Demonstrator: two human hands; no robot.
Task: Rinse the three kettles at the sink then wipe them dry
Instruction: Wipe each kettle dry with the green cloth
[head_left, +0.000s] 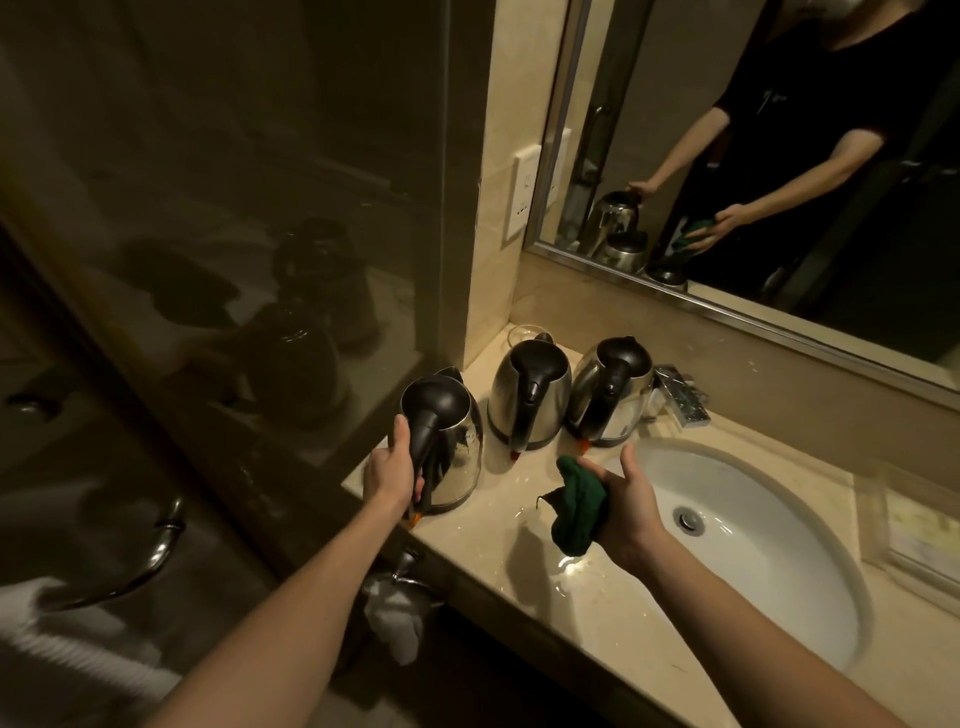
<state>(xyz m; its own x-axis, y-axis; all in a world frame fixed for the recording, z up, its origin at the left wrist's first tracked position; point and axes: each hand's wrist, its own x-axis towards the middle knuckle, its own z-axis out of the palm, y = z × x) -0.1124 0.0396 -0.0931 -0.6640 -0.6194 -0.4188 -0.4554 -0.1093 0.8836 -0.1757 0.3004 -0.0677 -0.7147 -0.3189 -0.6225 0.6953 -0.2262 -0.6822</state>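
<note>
Three steel kettles with black lids and handles stand in a row on the beige counter, left of the white sink (810, 613). My left hand (392, 465) grips the black handle of the left kettle (457, 457), which rests upright near the counter's left edge. The middle kettle (530, 395) and the right kettle (610, 389) stand untouched behind. My right hand (626, 499) holds a bunched dark green cloth (576, 506) above the wet counter, between the left kettle and the sink.
A chrome faucet (680, 397) sits behind the sink. A mirror (779, 156) runs along the wall. A glass panel (234, 208) stands left of the counter. A clear tray (914, 525) lies at the right. A white cloth (395, 618) hangs below the counter edge.
</note>
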